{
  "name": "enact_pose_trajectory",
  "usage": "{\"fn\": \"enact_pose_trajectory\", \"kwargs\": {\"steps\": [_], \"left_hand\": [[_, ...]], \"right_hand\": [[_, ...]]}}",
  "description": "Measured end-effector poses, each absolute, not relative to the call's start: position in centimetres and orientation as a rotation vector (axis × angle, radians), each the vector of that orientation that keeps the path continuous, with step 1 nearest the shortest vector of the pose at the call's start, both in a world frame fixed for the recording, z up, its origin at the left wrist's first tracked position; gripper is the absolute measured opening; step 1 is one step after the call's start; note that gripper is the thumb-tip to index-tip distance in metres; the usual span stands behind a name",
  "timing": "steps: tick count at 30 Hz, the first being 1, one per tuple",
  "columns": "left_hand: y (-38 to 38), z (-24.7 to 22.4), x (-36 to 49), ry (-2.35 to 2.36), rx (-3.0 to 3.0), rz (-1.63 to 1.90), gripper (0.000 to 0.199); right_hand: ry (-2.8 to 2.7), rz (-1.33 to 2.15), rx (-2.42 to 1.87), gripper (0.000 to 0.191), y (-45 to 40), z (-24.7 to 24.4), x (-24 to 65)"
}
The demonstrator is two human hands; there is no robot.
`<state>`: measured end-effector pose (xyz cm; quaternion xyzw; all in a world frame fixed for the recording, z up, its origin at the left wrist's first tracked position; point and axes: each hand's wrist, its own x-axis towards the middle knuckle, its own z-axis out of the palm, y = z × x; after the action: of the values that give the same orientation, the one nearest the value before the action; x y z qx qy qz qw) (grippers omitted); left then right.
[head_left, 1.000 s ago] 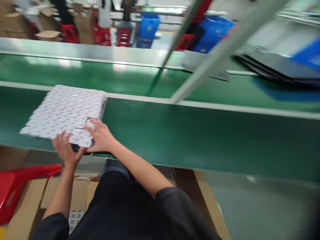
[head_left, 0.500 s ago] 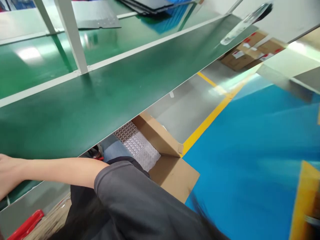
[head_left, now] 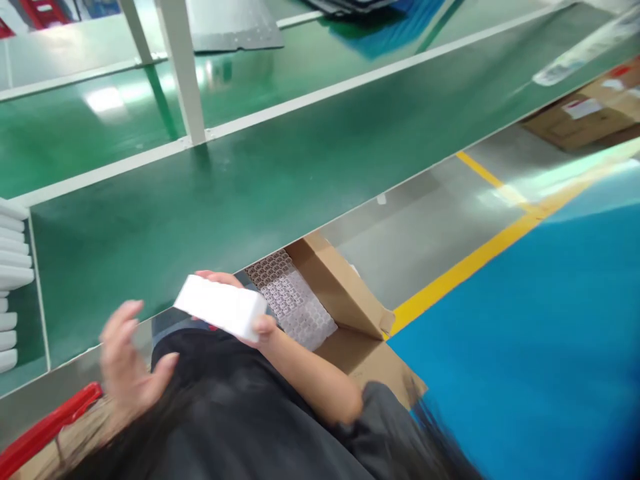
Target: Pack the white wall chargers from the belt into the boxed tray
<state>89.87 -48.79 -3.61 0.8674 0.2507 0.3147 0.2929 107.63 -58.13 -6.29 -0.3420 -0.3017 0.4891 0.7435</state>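
Observation:
A plain white rectangular box point(head_left: 220, 307) is in my right hand point(head_left: 264, 326), held over my lap near the table's front edge. Fingers wrap its far side and the thumb presses its right end. To the left of the box, my left hand point(head_left: 127, 367) is raised with fingers apart, touching nothing and slightly blurred. Beyond both hands lies the green tabletop point(head_left: 150, 227). Several similar white boxes point(head_left: 14, 248) are stacked in rows on it at the left edge.
An open cardboard carton point(head_left: 345, 287) with patterned trays point(head_left: 295, 300) inside stands below the table at my right. White posts point(head_left: 183, 73) rise from the table. A red chair-like bar point(head_left: 50, 427) is at lower left. Taped cartons point(head_left: 575, 120) sit at far right.
My right arm has drawn back from the table's left end, and its hand now holds the white box in front of me. My left hand has come into view. The view has turned left.

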Motion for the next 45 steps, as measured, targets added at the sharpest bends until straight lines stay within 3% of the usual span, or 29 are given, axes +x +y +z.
{"fn": "enact_pose_trajectory", "kwargs": {"steps": [3, 7, 14, 25, 30, 37, 42, 45], "left_hand": [[-51.8, -4.6, 92.4, 0.586, 2.318, 0.906, 0.053], [-52.7, -4.5, 96.5, 0.667, 2.400, 0.874, 0.041], [-49.5, -2.4, 98.7, 0.902, 2.349, 0.752, 0.049], [-45.6, -1.7, 98.8, 0.967, 1.937, 0.578, 0.051], [-42.0, 0.5, 98.6, 1.059, 2.303, 0.451, 0.055], [-39.4, 2.5, 100.0, 0.854, 2.775, -0.241, 0.061], [-38.3, 2.9, 99.0, 0.724, 2.550, -0.154, 0.075], [-37.4, 3.2, 96.8, 0.809, 2.374, 0.045, 0.072]], "right_hand": [[-0.428, 1.064, -0.783, 0.103, -60.8, -7.5, 108.1], [-0.311, 1.041, -0.766, 0.088, -61.2, -7.3, 108.7], [-0.182, 0.923, -0.662, 0.070, -56.5, -5.3, 108.6], [-0.320, 0.969, -0.660, 0.079, -51.9, -5.3, 106.5], [-0.623, 0.941, -0.984, 0.075, -52.5, -5.9, 110.4], [-1.574, 0.488, -1.339, 0.069, -52.9, -3.8, 115.8], [-2.130, 0.367, -1.362, 0.079, -49.4, -0.4, 116.9], [-2.342, 0.246, -1.475, 0.083, -47.6, 1.0, 116.5]]}}
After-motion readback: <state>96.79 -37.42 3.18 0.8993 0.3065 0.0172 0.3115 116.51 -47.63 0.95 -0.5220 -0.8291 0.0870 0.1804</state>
